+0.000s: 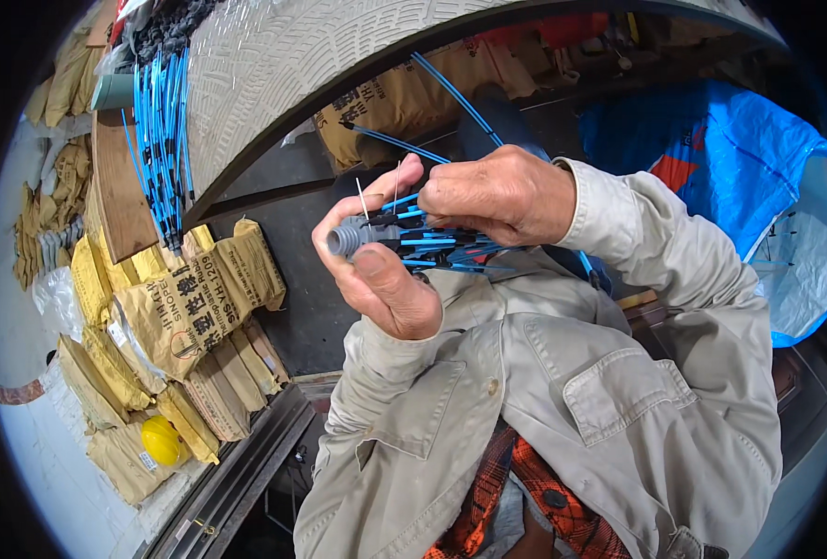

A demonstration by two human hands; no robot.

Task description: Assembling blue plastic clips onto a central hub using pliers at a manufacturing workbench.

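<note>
The left hand (376,270) has its fingers curled around a grey ribbed plug (345,238), thumb pressing from below. The right hand (502,194) pinches the blue wires (432,244) that fan out of it, held up in front of the chest. The plug looks light and rubbery, best gripped by its ribbed body; the wires seem thin, springy and easily bent, with pale bare tips. More blue wires (160,130) hang over a board beside tan paper sacks (185,303) and a yellow hard hat (160,440).
</note>
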